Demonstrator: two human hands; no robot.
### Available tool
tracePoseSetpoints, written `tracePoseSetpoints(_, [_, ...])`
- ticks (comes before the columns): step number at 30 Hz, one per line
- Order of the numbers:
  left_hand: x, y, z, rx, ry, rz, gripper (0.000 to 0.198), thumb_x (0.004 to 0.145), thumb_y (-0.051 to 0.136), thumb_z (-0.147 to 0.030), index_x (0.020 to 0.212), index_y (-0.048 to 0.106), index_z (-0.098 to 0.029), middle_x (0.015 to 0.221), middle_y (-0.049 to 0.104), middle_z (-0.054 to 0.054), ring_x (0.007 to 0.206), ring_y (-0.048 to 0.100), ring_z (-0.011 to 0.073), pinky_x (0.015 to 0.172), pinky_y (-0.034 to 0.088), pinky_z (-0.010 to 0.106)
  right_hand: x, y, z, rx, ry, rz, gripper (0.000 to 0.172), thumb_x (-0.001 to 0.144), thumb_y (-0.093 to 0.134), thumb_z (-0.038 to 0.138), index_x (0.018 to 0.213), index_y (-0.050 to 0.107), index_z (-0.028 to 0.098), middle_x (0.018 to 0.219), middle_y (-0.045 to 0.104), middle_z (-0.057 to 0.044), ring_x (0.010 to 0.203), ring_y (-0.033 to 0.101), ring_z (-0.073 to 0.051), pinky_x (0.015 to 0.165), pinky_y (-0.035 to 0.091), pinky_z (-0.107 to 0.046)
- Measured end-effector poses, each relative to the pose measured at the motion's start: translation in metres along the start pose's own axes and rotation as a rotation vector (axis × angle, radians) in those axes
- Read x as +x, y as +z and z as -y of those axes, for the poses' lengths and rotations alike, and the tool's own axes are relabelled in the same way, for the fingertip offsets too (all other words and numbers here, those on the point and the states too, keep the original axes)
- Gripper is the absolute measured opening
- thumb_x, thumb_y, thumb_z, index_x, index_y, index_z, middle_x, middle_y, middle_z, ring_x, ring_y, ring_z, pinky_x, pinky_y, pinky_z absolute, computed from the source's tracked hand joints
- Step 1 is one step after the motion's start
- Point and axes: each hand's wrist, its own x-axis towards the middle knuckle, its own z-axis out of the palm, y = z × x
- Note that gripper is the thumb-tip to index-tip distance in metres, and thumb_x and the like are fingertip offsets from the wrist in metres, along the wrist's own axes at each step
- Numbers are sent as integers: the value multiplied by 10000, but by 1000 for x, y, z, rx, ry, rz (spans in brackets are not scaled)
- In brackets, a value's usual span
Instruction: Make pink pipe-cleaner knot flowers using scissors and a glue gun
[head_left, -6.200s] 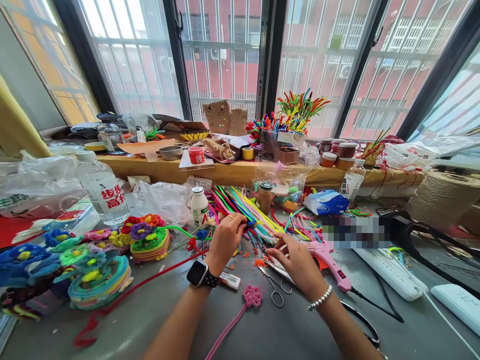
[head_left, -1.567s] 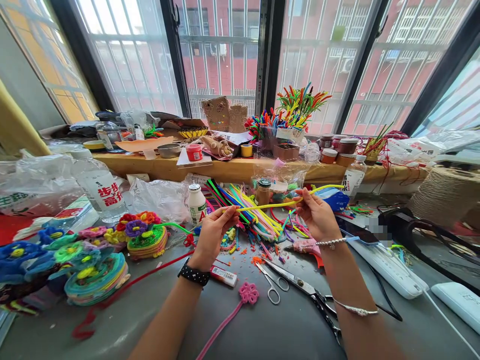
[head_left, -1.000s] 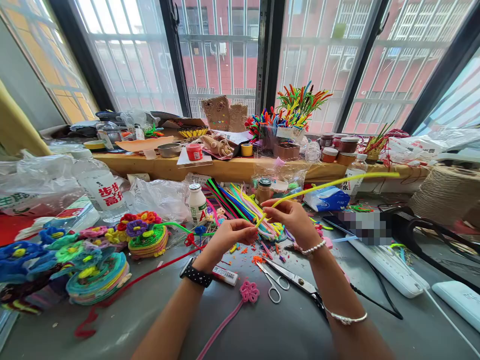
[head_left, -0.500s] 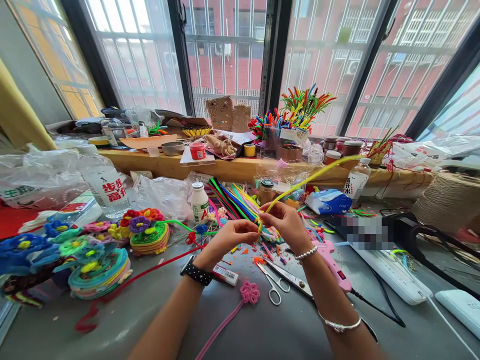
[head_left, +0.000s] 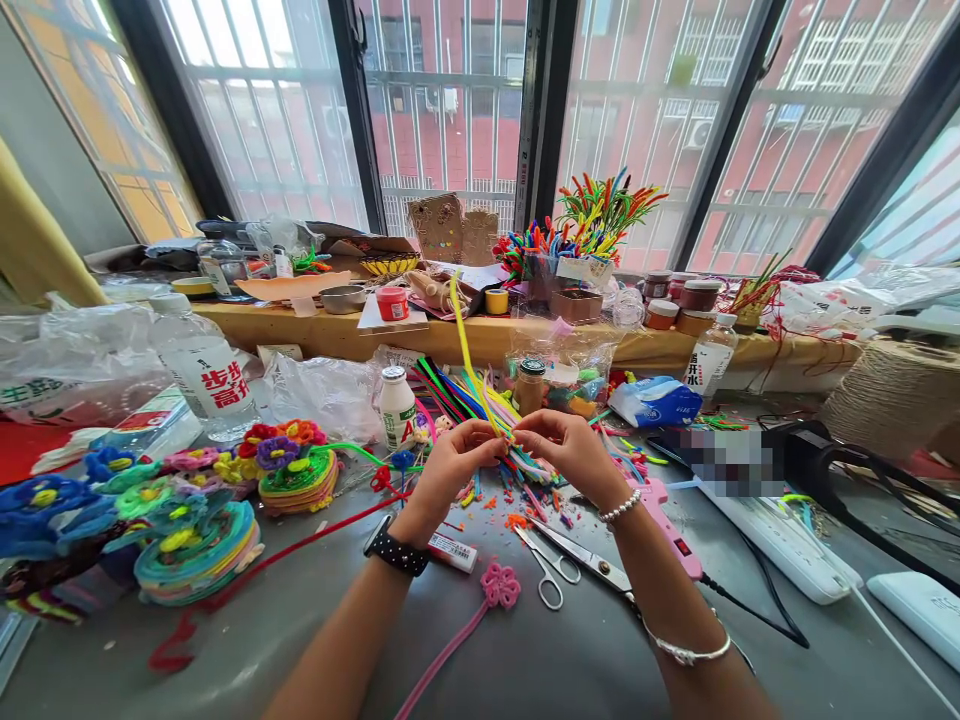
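A yellow pipe cleaner [head_left: 466, 350] rises up and slightly left from between my hands, its lower end hidden by fingers. My left hand [head_left: 456, 465] pinches it near that end. Close beside, my right hand [head_left: 574, 455] has thumb and fingertips pressed together at the same end. Below them on the grey table lies a pink pipe-cleaner flower [head_left: 500, 586] with a long pink stem. Small silver scissors [head_left: 550, 570] and larger scissors [head_left: 581, 553] rest near my right forearm. Behind the hands is a bundle of coloured pipe cleaners [head_left: 442, 392].
Finished pipe-cleaner flowers [head_left: 180, 500] crowd the left side. A white bottle [head_left: 397, 405] and a brown jar [head_left: 530, 385] stand behind the hands. At right are a pink glue gun [head_left: 671, 530], a white power strip [head_left: 787, 540] and a twine spool [head_left: 892, 395].
The yellow pipe cleaner's long free end has swung from pointing up and right to pointing up and slightly left. Both hands stay close together in nearly the same place.
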Motion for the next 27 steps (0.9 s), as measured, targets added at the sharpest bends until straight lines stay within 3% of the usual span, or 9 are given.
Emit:
tracePoseSetpoints(4, [0, 1, -2, 21, 94, -96, 104, 591, 644, -225, 641, 592, -149, 613, 574, -28, 559, 496, 81, 542, 375, 183, -2, 1, 2, -70, -34, 24, 158, 696, 549, 297, 743, 613, 160, 684, 626, -34, 620, 558, -141, 552, 433, -250])
tracePoseSetpoints(8, [-1, 3, 0, 47, 83, -50, 99, 630, 617, -240, 659, 597, -148, 621, 568, -24, 572, 484, 79, 544, 364, 179, -1, 8, -2, -39, -48, 42, 203, 665, 588, 305, 810, 595, 162, 716, 625, -37, 637, 566, -143, 554, 438, -245])
tracePoseSetpoints(13, [-2, 2, 2, 65, 98, -52, 94, 644, 607, -242, 672, 595, -153, 653, 571, -15, 632, 504, 95, 591, 376, 185, 0, 13, -3, -35, -67, 23, 154, 694, 556, 313, 656, 603, 171, 619, 620, -12, 557, 551, -128, 530, 416, -233])
tracePoseSetpoints(16, [-1, 1, 0, -7, 52, -21, 107, 629, 619, -238, 680, 603, -145, 666, 583, -8, 638, 519, 99, 602, 393, 191, 0, 12, -3, -35, -75, 47, 160, 691, 558, 313, 626, 602, 174, 584, 610, 2, 524, 534, -115, 496, 394, -218])
tracePoseSetpoints(19, [-1, -1, -2, -141, 83, -81, 127, 627, 623, -234, 716, 600, -146, 715, 609, 0, 687, 552, 109, 662, 421, 211, 0, 10, -4, -5, -34, 80, 155, 674, 574, 312, 620, 605, 170, 561, 601, 3, 507, 524, -110, 489, 393, -215])
tracePoseSetpoints(23, [0, -1, -4, -261, 143, -155, 125, 639, 619, -233, 721, 585, -145, 668, 626, -9, 684, 589, 116, 694, 451, 235, 1, 14, -7, 193, 31, 69, 160, 652, 591, 325, 634, 608, 167, 566, 595, 5, 517, 526, -110, 521, 414, -229])
tracePoseSetpoints(27, [-1, -1, -4, -325, 123, -177, 119, 629, 633, -213, 706, 585, -135, 653, 637, -9, 656, 605, 108, 672, 470, 219, 2, 22, -9, 485, 96, -78, 175, 649, 594, 335, 673, 605, 162, 579, 589, 14, 510, 515, -91, 538, 422, -224])
